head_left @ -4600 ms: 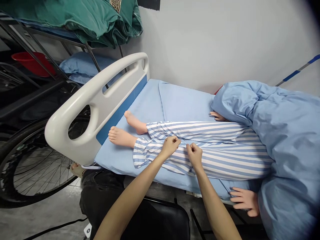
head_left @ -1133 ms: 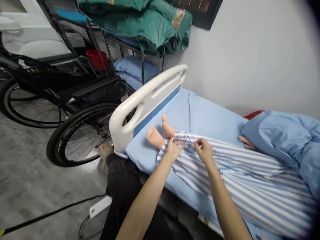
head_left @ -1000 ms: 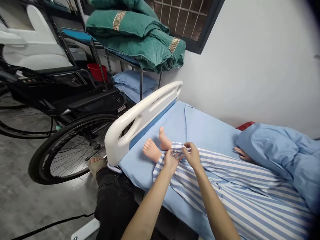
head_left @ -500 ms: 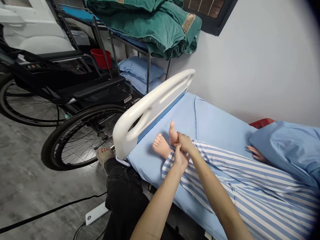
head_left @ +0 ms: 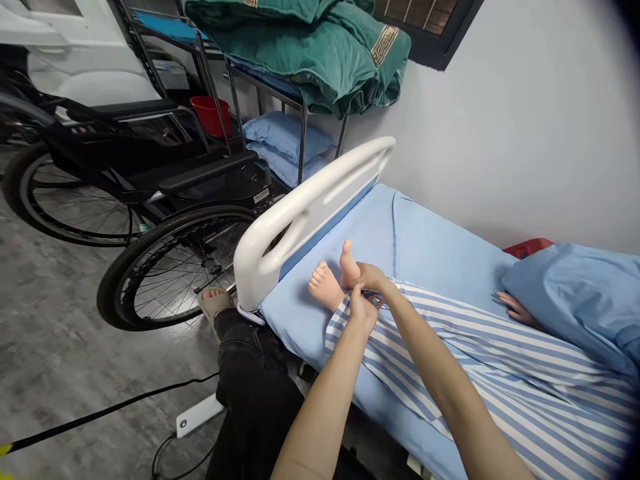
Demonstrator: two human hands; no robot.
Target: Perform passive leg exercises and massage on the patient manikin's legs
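Observation:
On the bed lies a manikin in blue-and-white striped trousers (head_left: 480, 333), its two bare feet towards the footboard. My right hand (head_left: 373, 277) is wrapped round the ankle of the far foot (head_left: 349, 265), which points toes up. Just below it, my left hand (head_left: 364, 312) is closed at the cuff of the same trouser leg, thumb upward and close to the heel. My fingers partly hide the ankle and cuff. The near foot (head_left: 326, 287) rests untouched beside my left hand, tilted outward.
A white footboard (head_left: 280, 220) closes the bed's end. Beyond it stand a wheelchair (head_left: 190, 193) and a rack with green bedding (head_left: 320, 60). A blue quilt or pillow (head_left: 575, 293) partly covers the manikin's hand (head_left: 515, 308). A black cable (head_left: 115, 407) crosses the floor.
The view has shifted slightly, so the room appears a little further right. Both hands stay at the far ankle; my left hand's fingers look slightly more spread at the cuff.

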